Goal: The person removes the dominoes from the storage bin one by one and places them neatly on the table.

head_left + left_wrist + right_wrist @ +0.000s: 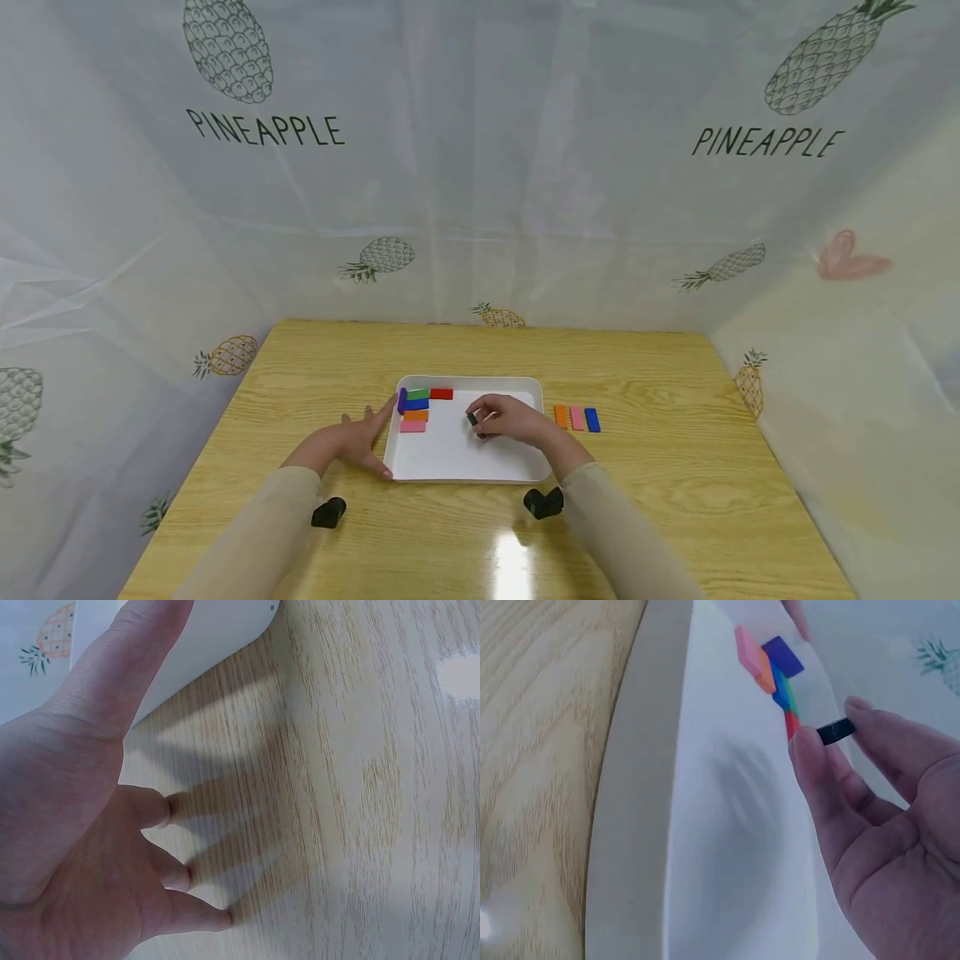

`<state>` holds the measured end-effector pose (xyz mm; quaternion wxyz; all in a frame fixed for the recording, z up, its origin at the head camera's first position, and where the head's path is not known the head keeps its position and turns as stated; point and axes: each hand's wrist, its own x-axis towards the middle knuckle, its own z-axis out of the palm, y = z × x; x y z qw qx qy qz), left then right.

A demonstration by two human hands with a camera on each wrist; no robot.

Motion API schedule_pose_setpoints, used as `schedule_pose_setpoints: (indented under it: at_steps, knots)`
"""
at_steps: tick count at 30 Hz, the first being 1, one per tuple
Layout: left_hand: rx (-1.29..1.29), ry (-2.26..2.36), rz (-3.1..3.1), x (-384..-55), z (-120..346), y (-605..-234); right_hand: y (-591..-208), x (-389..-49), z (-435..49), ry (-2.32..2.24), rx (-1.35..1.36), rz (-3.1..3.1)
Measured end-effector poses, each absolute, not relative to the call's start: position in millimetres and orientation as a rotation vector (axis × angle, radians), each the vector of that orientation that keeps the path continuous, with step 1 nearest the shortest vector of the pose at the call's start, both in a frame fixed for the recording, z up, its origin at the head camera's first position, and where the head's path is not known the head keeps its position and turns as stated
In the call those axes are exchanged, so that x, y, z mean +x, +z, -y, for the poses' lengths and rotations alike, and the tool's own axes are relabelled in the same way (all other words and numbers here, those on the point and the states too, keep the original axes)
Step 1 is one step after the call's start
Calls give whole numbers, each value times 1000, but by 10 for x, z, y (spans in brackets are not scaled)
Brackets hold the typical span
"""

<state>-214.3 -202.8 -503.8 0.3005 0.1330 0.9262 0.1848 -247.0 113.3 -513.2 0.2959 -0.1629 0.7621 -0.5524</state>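
My right hand (506,418) pinches a small black block (836,731) between thumb and fingertips, over the middle of a white tray (465,467). Spread wide, my left hand (362,440) touches the tray's left side, thumb near the front corner. At the tray's left end lie a purple block (402,401), a green block (418,394), a blue block (417,405), an orange block (416,416) and a pink block (412,427). A red block (442,394) lies right of the green one. In the right wrist view the purple block leans against the tray wall.
Right of the tray, an orange block (561,417), a pink block (577,418) and a blue block (592,420) lie in a row on the wooden table (660,467). A pineapple-printed curtain (517,183) surrounds the table's back and sides.
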Motion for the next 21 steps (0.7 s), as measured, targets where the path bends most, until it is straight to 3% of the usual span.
schedule_pose_setpoints:
  at_steps: [21]
  knots:
    - [366, 524, -2458, -2129, 2030, -5015, -4923, -2350, -1730, -1366, -622, -1926]
